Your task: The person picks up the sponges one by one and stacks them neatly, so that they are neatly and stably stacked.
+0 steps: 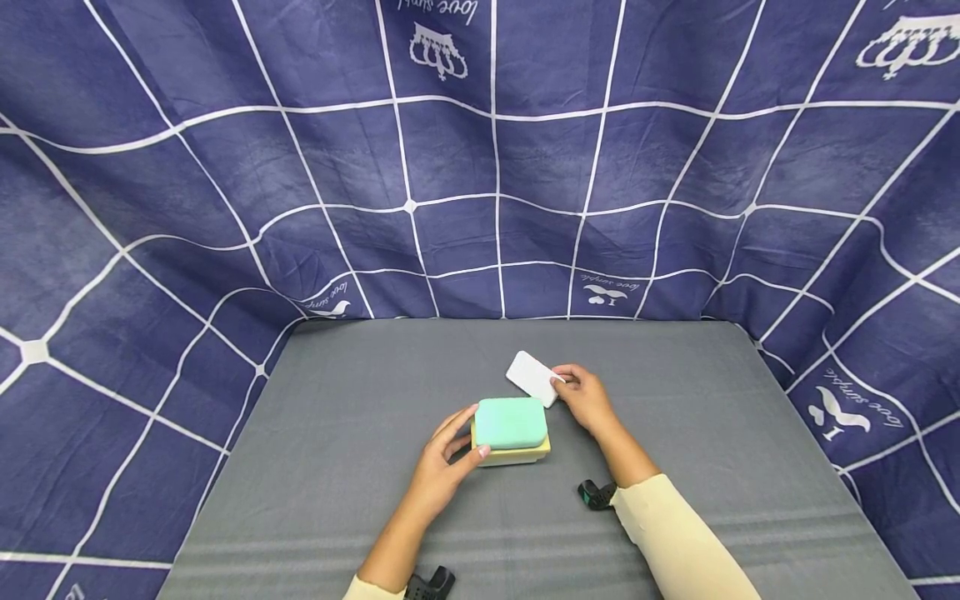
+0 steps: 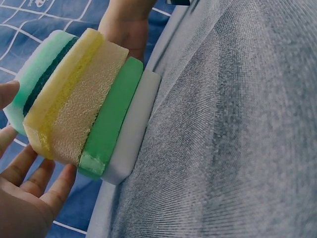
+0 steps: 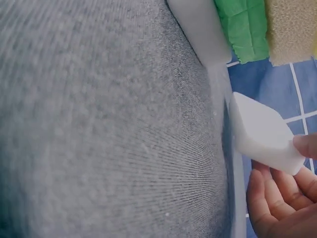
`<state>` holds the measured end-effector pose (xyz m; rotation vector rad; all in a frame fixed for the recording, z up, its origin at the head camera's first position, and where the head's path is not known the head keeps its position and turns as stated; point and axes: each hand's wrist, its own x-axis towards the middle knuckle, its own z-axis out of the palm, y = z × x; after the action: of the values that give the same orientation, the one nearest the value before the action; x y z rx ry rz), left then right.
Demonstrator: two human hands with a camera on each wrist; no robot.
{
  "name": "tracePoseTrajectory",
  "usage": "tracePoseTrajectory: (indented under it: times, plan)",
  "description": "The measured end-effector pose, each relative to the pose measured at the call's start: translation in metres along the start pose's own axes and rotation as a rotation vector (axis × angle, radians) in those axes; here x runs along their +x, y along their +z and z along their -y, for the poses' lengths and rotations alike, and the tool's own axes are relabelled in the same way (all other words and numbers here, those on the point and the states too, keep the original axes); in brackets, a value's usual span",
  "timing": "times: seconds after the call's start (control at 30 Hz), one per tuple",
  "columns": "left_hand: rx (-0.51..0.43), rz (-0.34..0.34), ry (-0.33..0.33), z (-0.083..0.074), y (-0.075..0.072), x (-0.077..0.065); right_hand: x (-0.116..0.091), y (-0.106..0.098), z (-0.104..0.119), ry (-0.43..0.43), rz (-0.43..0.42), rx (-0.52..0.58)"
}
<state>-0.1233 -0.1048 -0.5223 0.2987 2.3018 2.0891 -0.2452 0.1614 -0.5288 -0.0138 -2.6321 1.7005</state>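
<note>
A stack of sponges (image 1: 512,430) lies on the grey table (image 1: 360,433), with a mint green one on top, yellow and green layers under it and a white one at the bottom. My left hand (image 1: 454,446) touches the stack's left end, fingers fairly straight and thumb against its front corner. In the left wrist view those fingers (image 2: 29,183) lie beside the stack (image 2: 84,114). Just behind and right of the stack, my right hand (image 1: 582,392) pinches one end of a flat white sponge (image 1: 531,377). The right wrist view shows the thumb (image 3: 305,146) on the white sponge (image 3: 261,130).
A dark blue cloth with a white grid (image 1: 480,167) hangs behind the table and down both sides. Black wrist-camera mounts (image 1: 596,494) sit on both forearms. The table's grey surface stretches left, right and toward me around the stack.
</note>
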Motion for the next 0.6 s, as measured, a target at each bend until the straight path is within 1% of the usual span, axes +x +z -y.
tracePoseTrajectory:
  times: [0.1, 0.27, 0.4, 0.6]
  plan:
    - [-0.001, -0.003, -0.005, -0.001, 0.000, 0.000, -0.002, -0.002, -0.001, 0.025, -0.006, 0.082]
    - [-0.008, -0.010, -0.022, -0.002, 0.000, -0.001, -0.007, -0.004, 0.001, 0.069, 0.029, 0.268]
    - [-0.020, -0.014, -0.020, -0.002, 0.000, -0.001, -0.012, -0.006, 0.007, 0.054, 0.034, 0.373]
    - [-0.015, -0.018, -0.019, -0.002, 0.000, 0.000, -0.022, -0.011, 0.018, -0.006, 0.020, 0.431]
